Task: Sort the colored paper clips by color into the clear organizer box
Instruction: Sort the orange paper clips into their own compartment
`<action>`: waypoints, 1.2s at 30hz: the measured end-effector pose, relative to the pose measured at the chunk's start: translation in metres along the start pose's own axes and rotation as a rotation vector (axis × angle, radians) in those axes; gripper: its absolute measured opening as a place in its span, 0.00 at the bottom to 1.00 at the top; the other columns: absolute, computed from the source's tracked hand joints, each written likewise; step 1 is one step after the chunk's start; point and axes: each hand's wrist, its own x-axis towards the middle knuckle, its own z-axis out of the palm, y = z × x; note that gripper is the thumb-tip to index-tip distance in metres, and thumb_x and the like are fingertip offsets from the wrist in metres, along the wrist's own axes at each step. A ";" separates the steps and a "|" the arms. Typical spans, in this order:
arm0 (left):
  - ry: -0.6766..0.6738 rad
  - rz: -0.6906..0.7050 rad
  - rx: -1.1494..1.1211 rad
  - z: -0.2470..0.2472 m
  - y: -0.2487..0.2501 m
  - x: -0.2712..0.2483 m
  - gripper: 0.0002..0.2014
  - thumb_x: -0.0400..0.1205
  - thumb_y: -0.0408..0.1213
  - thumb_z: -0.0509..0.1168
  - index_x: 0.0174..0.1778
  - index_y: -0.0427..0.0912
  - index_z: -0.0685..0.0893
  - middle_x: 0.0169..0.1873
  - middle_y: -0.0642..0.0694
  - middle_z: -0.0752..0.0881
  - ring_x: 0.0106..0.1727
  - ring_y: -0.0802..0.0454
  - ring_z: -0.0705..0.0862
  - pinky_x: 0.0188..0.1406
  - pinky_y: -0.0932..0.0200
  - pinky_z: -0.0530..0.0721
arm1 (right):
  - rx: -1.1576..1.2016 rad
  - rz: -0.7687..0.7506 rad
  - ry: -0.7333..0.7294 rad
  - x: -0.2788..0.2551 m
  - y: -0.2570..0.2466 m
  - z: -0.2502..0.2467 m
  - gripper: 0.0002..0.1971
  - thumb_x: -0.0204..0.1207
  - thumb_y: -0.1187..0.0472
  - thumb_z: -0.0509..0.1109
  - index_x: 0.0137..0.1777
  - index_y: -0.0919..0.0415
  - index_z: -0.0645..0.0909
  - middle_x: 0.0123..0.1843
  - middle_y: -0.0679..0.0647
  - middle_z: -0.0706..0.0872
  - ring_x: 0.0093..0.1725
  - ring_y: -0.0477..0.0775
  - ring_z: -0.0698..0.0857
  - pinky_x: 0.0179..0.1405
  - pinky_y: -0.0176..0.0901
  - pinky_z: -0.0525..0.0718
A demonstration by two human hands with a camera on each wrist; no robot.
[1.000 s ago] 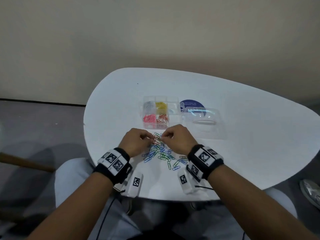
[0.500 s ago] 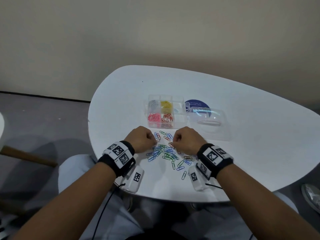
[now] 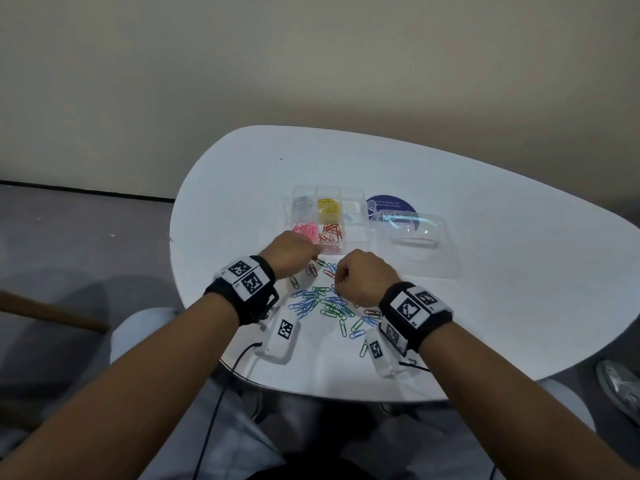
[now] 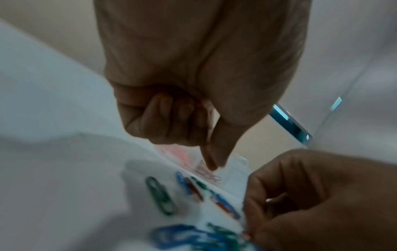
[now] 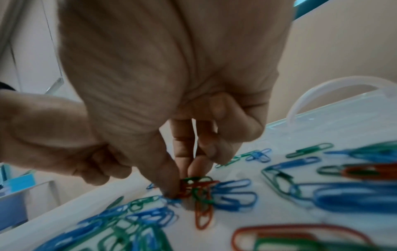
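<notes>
The clear organizer box (image 3: 353, 233) sits mid-table and holds silver, yellow, pink and red clips in separate cells. A loose pile of blue, green and red paper clips (image 3: 322, 303) lies just in front of it. My left hand (image 3: 317, 257) hovers at the box's front wall by the red cell. Its thumb and forefinger (image 4: 213, 165) pinch what looks like a red paper clip, blurred. My right hand (image 3: 337, 284) is down on the pile. There its thumb and fingers pinch a red paper clip (image 5: 189, 186) tangled with a green one.
The box's clear lid (image 3: 412, 244) lies open to the right of the box, with a round blue sticker (image 3: 386, 202) behind it. The white table (image 3: 502, 306) ends close to my body. A shoe (image 3: 620, 386) shows at the far right.
My left hand has left the pile and moved forward to the box's front edge. My right hand has stayed low over the clips, shifting slightly right.
</notes>
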 end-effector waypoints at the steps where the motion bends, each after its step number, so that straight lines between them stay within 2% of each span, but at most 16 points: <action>1: -0.009 0.050 0.108 -0.003 -0.003 0.000 0.09 0.83 0.41 0.66 0.40 0.43 0.85 0.37 0.48 0.82 0.36 0.56 0.79 0.39 0.61 0.75 | -0.007 0.003 -0.019 0.001 0.000 0.000 0.05 0.71 0.61 0.72 0.35 0.51 0.84 0.42 0.48 0.90 0.43 0.53 0.87 0.40 0.42 0.83; 3: -0.051 0.113 0.302 -0.007 -0.008 0.000 0.04 0.81 0.42 0.70 0.48 0.48 0.89 0.40 0.50 0.84 0.37 0.60 0.78 0.38 0.63 0.74 | -0.009 0.002 -0.046 0.002 0.000 0.000 0.06 0.71 0.62 0.70 0.34 0.52 0.82 0.40 0.49 0.89 0.43 0.53 0.87 0.41 0.43 0.85; 5: -0.073 0.144 0.489 -0.009 -0.013 0.001 0.07 0.79 0.43 0.72 0.52 0.54 0.90 0.42 0.52 0.79 0.43 0.56 0.77 0.44 0.62 0.73 | 0.017 -0.016 -0.060 0.002 0.003 -0.002 0.05 0.72 0.63 0.70 0.36 0.54 0.84 0.41 0.50 0.90 0.44 0.53 0.88 0.45 0.46 0.88; 9: -0.044 0.209 0.594 -0.005 -0.014 0.003 0.05 0.77 0.45 0.74 0.48 0.57 0.90 0.40 0.56 0.79 0.44 0.55 0.79 0.43 0.62 0.74 | 0.176 -0.027 -0.031 -0.001 0.018 -0.008 0.08 0.73 0.69 0.69 0.43 0.59 0.89 0.43 0.50 0.90 0.47 0.50 0.88 0.50 0.45 0.87; 12: -0.022 0.229 0.639 -0.003 -0.012 0.003 0.03 0.76 0.48 0.74 0.44 0.57 0.90 0.35 0.60 0.78 0.43 0.55 0.80 0.40 0.62 0.74 | 0.251 -0.002 -0.002 -0.006 0.030 -0.010 0.12 0.73 0.70 0.69 0.36 0.52 0.85 0.38 0.46 0.88 0.46 0.51 0.89 0.48 0.42 0.86; 15: -0.021 0.252 0.709 -0.002 -0.011 0.003 0.03 0.79 0.47 0.71 0.42 0.55 0.88 0.40 0.58 0.83 0.46 0.53 0.81 0.40 0.61 0.73 | 0.190 -0.003 0.051 -0.008 0.031 -0.010 0.09 0.73 0.65 0.70 0.37 0.50 0.86 0.41 0.46 0.90 0.46 0.51 0.87 0.51 0.46 0.86; 18: -0.021 0.272 0.764 0.002 -0.012 0.002 0.08 0.83 0.45 0.63 0.47 0.50 0.87 0.50 0.53 0.87 0.50 0.49 0.83 0.44 0.58 0.78 | 0.086 0.001 0.049 -0.007 0.017 -0.010 0.03 0.71 0.56 0.76 0.38 0.53 0.89 0.40 0.46 0.90 0.43 0.49 0.87 0.46 0.45 0.86; 20: -0.039 0.252 0.665 0.003 -0.011 0.002 0.11 0.84 0.42 0.59 0.50 0.43 0.86 0.52 0.47 0.88 0.51 0.45 0.84 0.47 0.55 0.80 | 0.007 -0.004 -0.009 -0.006 0.008 -0.007 0.03 0.71 0.58 0.76 0.37 0.54 0.87 0.41 0.47 0.91 0.42 0.51 0.87 0.43 0.42 0.84; 22: -0.078 0.193 0.412 0.003 -0.004 0.000 0.12 0.84 0.35 0.58 0.47 0.35 0.86 0.48 0.40 0.87 0.47 0.41 0.84 0.45 0.53 0.80 | -0.040 -0.029 -0.046 -0.003 0.003 -0.005 0.07 0.72 0.63 0.72 0.34 0.52 0.84 0.41 0.49 0.90 0.42 0.52 0.86 0.40 0.41 0.80; 23: -0.077 0.149 0.187 0.003 -0.002 0.000 0.10 0.82 0.31 0.58 0.42 0.34 0.85 0.42 0.38 0.85 0.40 0.41 0.83 0.39 0.54 0.78 | -0.048 -0.045 -0.054 -0.003 0.002 -0.004 0.08 0.72 0.64 0.70 0.34 0.51 0.82 0.41 0.49 0.89 0.42 0.53 0.86 0.39 0.41 0.79; 25: -0.041 -0.003 -0.460 0.002 0.002 -0.003 0.09 0.77 0.28 0.57 0.31 0.39 0.75 0.29 0.40 0.77 0.26 0.46 0.73 0.24 0.58 0.69 | -0.018 -0.073 -0.042 -0.002 0.001 -0.005 0.09 0.71 0.66 0.68 0.35 0.51 0.81 0.41 0.49 0.88 0.43 0.54 0.85 0.40 0.43 0.81; 26: -0.031 -0.066 -0.718 0.000 0.002 -0.006 0.08 0.75 0.28 0.56 0.30 0.42 0.70 0.26 0.42 0.75 0.22 0.49 0.69 0.19 0.61 0.64 | 0.024 -0.091 -0.019 -0.003 0.000 -0.006 0.08 0.72 0.67 0.68 0.37 0.53 0.83 0.41 0.49 0.87 0.44 0.54 0.85 0.42 0.44 0.83; 27: -0.044 -0.090 -0.880 -0.001 0.000 -0.007 0.08 0.73 0.29 0.55 0.30 0.43 0.67 0.24 0.44 0.73 0.21 0.50 0.67 0.17 0.63 0.60 | 0.065 -0.114 0.012 -0.002 0.000 -0.006 0.08 0.73 0.68 0.67 0.41 0.55 0.85 0.43 0.49 0.88 0.46 0.54 0.86 0.46 0.46 0.85; 30: -0.097 -0.092 -1.070 0.000 -0.002 -0.012 0.03 0.65 0.33 0.56 0.29 0.43 0.67 0.24 0.46 0.72 0.22 0.51 0.65 0.16 0.64 0.59 | 0.058 -0.139 0.039 0.003 -0.004 -0.005 0.13 0.75 0.68 0.66 0.53 0.57 0.90 0.53 0.51 0.89 0.51 0.54 0.86 0.55 0.47 0.85; 32: -0.104 -0.101 -1.124 0.003 -0.002 -0.014 0.02 0.66 0.35 0.57 0.29 0.42 0.70 0.24 0.45 0.72 0.23 0.52 0.65 0.16 0.64 0.59 | 0.019 -0.137 0.032 0.006 -0.006 -0.001 0.12 0.75 0.67 0.68 0.51 0.55 0.90 0.54 0.51 0.90 0.51 0.54 0.87 0.54 0.46 0.86; 36: -0.071 -0.154 -1.074 0.010 -0.008 -0.012 0.08 0.74 0.36 0.56 0.30 0.41 0.73 0.24 0.46 0.73 0.22 0.53 0.65 0.16 0.65 0.58 | -0.062 -0.132 0.036 0.006 -0.007 0.003 0.08 0.74 0.66 0.69 0.42 0.52 0.88 0.47 0.50 0.89 0.46 0.54 0.86 0.44 0.44 0.84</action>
